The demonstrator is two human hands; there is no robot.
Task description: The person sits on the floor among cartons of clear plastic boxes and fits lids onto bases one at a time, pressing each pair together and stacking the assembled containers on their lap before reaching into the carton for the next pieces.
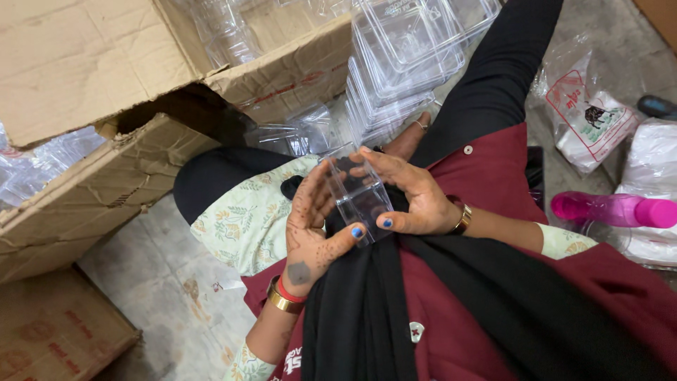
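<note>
Honestly, both hands, left (pixel 310 226) and right (pixel 412 197), pinch a thin clear box (pixel 357 194) over the lap; squeezing could crack it, or it slips to the floor (pixel 162 282)

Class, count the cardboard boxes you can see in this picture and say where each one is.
3. An open cardboard box of clear containers lies top left, a second box lies just below it at the left edge, and a third box fills the bottom-left corner. Others may lie out of frame.
</note>
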